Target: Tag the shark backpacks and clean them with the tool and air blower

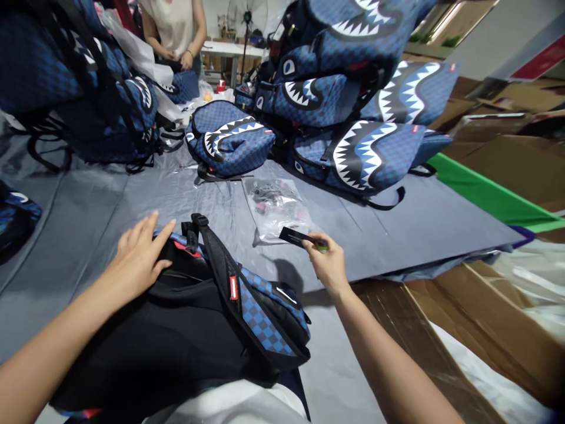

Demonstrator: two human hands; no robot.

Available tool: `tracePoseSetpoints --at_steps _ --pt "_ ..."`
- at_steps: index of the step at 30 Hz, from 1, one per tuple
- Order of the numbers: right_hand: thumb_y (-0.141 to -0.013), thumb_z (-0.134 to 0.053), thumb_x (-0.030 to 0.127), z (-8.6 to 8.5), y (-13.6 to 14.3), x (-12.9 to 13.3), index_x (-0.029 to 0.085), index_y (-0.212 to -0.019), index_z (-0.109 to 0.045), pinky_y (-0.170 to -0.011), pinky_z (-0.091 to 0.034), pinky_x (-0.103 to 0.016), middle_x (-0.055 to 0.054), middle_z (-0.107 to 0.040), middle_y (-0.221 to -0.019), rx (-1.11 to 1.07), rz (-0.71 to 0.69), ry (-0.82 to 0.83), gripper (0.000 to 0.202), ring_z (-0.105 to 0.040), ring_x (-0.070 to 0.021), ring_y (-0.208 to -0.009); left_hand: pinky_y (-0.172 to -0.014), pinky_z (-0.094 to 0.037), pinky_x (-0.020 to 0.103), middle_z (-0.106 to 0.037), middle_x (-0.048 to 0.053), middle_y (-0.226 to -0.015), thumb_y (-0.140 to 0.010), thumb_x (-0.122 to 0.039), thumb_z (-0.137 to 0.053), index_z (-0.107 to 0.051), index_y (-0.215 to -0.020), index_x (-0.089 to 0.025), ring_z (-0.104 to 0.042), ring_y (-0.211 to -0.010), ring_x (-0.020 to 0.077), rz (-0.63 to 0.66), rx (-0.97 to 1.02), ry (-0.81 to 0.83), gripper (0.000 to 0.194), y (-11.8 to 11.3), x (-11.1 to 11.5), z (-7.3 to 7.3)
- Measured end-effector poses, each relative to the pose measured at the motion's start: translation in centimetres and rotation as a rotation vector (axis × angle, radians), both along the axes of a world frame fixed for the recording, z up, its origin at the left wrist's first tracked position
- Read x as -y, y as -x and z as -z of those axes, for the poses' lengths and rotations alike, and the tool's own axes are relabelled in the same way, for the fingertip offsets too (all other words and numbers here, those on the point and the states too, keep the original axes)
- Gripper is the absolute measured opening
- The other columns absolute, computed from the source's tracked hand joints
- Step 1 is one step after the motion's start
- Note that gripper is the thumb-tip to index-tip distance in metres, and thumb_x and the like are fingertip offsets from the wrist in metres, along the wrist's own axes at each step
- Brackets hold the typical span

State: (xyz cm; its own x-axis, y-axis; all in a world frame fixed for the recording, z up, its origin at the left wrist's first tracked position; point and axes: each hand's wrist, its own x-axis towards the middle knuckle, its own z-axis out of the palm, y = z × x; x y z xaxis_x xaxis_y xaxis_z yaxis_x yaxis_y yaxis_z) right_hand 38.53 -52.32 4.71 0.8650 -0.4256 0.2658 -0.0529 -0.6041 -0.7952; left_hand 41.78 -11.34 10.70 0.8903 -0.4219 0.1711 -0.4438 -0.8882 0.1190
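Reaches in from the lower left with the bare left forearm [66,333], showing the back of the left hand [138,254], fingers [150,228] spread and thumb [160,268] apart. Extends the right forearm [388,347] from the lower right, wrist [344,291] nearly straight, right hand [327,262] curled into a pinch.

Tabletop [375,235]: grey, creased covering. Beneath your left hand [143,256], a black-backed backpack [185,330] rests at its near edge. Just beyond and left of your right hand [326,259] lies a clear plastic bag [278,206]; farther out, a shark-mouth backpack [238,141]. Well beyond your right hand: stacked backpacks [357,156]. Well beyond your left: heaped backpacks [101,135].
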Motion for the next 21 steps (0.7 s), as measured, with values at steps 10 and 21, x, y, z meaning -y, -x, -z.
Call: tracePoseSetpoints --at_steps 10,21 --pt "-0.084 -0.051 -0.001 -6.4 6.2 -11.2 0.019 -0.118 -0.065 -0.098 -0.054 -0.046 -0.017 -0.059 -0.138 0.598 -0.912 0.330 0.041 -0.058 -0.0277 -0.127 -0.069 -0.054 0.026 -0.075 0.005 -0.098 -0.091 -0.028 -0.062 -0.063 -0.118 -0.017 -0.070 -0.082 0.0171 0.160 -0.630 0.937 0.030 7.0 7.3 -2.1" --pt "-0.090 -0.052 0.005 -8.3 5.1 -16.0 0.019 -0.091 -0.065 -0.066 -0.051 -0.025 -0.004 -0.070 -0.088 0.189 -1.015 0.415 0.019 -0.065 -0.0161 -0.079 -0.070 -0.046 0.026 -0.073 0.001 -0.085 -0.098 -0.019 -0.051 -0.066 -0.097 -0.018 -0.066 -0.077 0.0134 0.354 0.186 0.376 0.015 8.7 2.4 -0.8"
